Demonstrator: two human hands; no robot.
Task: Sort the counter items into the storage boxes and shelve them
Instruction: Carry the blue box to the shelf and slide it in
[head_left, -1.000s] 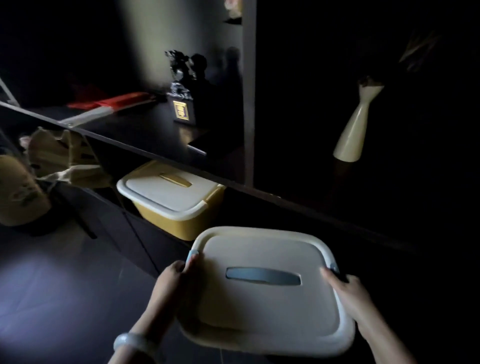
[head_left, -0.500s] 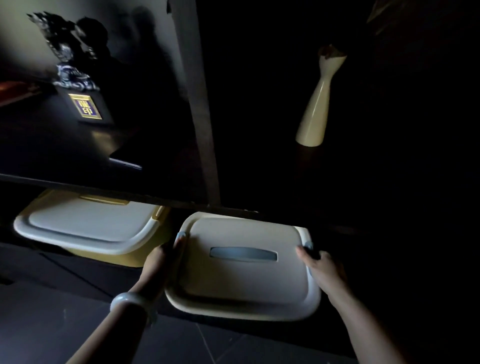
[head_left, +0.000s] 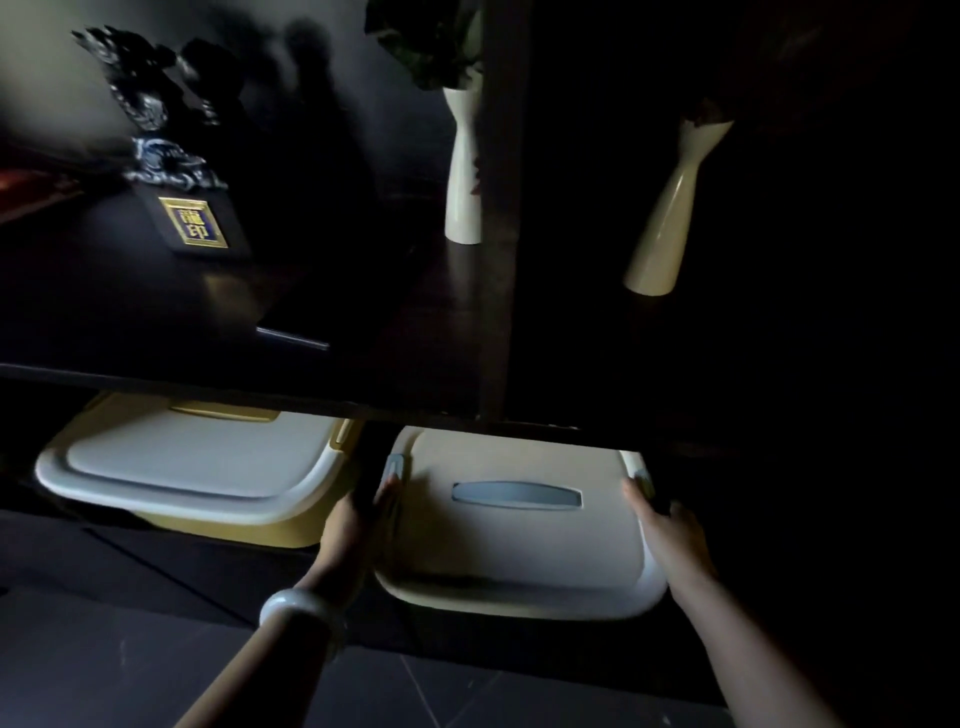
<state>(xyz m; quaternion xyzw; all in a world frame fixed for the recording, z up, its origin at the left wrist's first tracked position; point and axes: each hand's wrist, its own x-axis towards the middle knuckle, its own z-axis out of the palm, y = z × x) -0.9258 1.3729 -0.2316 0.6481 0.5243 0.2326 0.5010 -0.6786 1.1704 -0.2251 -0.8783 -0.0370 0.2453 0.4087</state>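
A storage box with a white lid (head_left: 514, 551) and a grey-blue handle sits partly under the dark shelf board (head_left: 234, 387), its far edge hidden beneath it. My left hand (head_left: 358, 525) grips the box's left side near the grey clip. On the right side my right hand (head_left: 670, 535) holds the rim by the other clip. A second box, yellow with a white lid (head_left: 192, 462), stands in the low compartment just to the left, a narrow gap apart.
On the shelf above stand a dark figurine on a plaque base (head_left: 176, 156), a white vase with leaves (head_left: 462, 171) and a second pale vase (head_left: 670, 208). A vertical divider (head_left: 498, 208) splits the shelf. Dark tiled floor (head_left: 104, 649) lies below.
The box has moved forward, away from me, and now lies deeper under the shelf board beside the yellow box. Both hands kept their hold on its sides.
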